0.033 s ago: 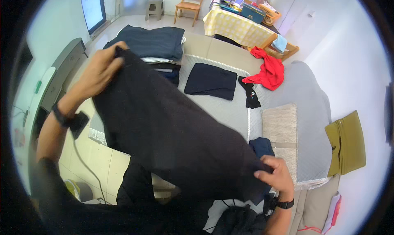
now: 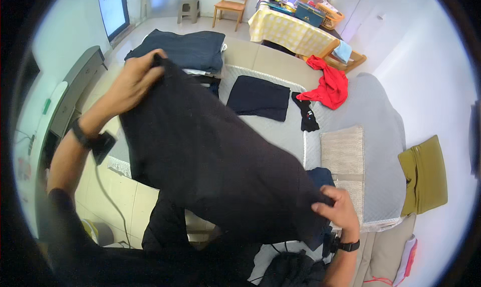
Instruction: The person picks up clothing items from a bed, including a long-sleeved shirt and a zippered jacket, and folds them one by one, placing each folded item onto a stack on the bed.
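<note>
I saw the person's two hands well apart, each clamped on the same black garment. The left hand point(image 2: 138, 81) gripped one upper end between thumb and fingers, and the right hand point(image 2: 341, 209) pinched the opposite end. The black garment point(image 2: 210, 156) hung spread between them, slanting from the left hand down to the right, its exact kind hard to tell. A black device point(image 2: 102, 145) sat strapped on the left wrist, a cable point(image 2: 114, 202) trailing below it, and a black band point(image 2: 349, 246) circled the right wrist.

Just beyond the left hand stood a stack of dark folded clothes point(image 2: 188, 49). Farther out between the hands, a folded navy cloth point(image 2: 259, 97) lay flat on the grey quilted cover point(image 2: 275, 129), with a small black piece of clothing point(image 2: 306, 115) just beside it and a crumpled red garment point(image 2: 333, 86) a little past that. Near the right hand, a dark blue cloth point(image 2: 320, 176) showed partly behind the held garment, next to a beige cushion point(image 2: 345, 146); an olive cushion point(image 2: 426, 174) leaned off to that hand's right. Well beyond both hands, a table point(image 2: 280, 34) wore a yellow checked cloth.
</note>
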Available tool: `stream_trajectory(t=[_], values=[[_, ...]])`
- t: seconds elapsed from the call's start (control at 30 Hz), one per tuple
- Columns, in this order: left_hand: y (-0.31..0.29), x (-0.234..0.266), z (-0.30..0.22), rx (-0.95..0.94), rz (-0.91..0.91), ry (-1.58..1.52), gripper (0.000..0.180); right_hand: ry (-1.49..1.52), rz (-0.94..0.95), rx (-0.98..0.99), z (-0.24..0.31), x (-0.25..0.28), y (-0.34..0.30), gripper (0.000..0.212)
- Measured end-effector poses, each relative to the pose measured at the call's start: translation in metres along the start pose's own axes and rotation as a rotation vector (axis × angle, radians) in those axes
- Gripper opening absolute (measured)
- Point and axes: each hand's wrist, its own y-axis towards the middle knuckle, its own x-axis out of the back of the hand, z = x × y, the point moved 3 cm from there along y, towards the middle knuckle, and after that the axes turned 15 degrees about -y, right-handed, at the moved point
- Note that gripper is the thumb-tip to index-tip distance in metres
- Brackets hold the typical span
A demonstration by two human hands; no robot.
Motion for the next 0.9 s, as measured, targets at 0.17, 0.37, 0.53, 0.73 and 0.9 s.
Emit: stream_trajectory(t=[0.17,0.37,0.53,0.73,0.9], values=[[0.092,-0.121,0.098,0.003,0.016,-0.030,0.026,-0.169,-0.158,-0.089,-0.089,-0.005,0.087,0.027],[0.142,-0.232,0.229,0.075,-0.198,0.132,0.029,-0.461,-0.517,-0.195,-0.244,-0.079,0.223,0.037],[0.080,-0.297,0.272,0.146,-0.060,0.062,0.032,-0.331,-0.351,-0.243,-0.278,-0.167,0.241,0.059],[-0.043,-0.310,0.301,0.329,0.177,0.048,0.031,-0.447,-0.299,-0.100,-0.243,-0.219,0.235,0.058],[-0.122,-0.304,0.284,0.602,0.155,0.033,0.030,-0.478,-0.313,0.003,-0.209,-0.234,0.223,0.050]])
